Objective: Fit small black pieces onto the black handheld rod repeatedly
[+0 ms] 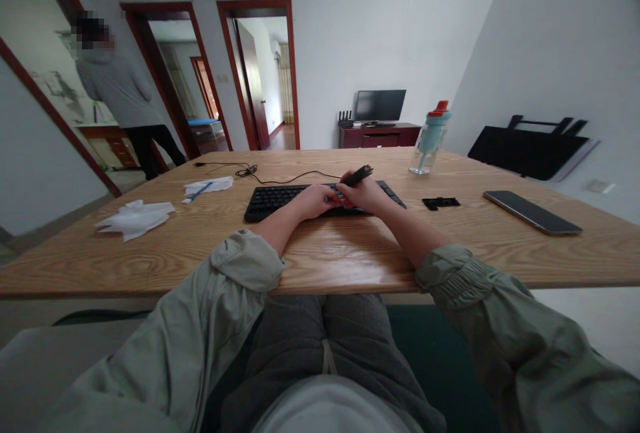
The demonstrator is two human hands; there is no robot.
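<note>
A black keyboard [270, 201] lies on the wooden table in front of me, its cable running off behind it. Over its middle, my right hand [367, 194] is closed around a black pen-shaped tool [359, 175], whose upper end sticks out above the fingers. The tool's lower end is hidden. My left hand [316, 201] rests on the keyboard with its fingers drawn together, their tips meeting those of the right hand. Whatever sits between the left fingertips is too small to make out. Small black pieces [440, 203] lie right of the keyboard.
Left on the table [345, 259] are a crumpled white tissue [135, 219] and a folded tissue [220, 184] bearing a thin blue stick [201, 191]. The cable [247, 171] coils behind them. A water bottle [431, 139] and a phone [533, 211] are rightward. A person [117, 93] stands far left.
</note>
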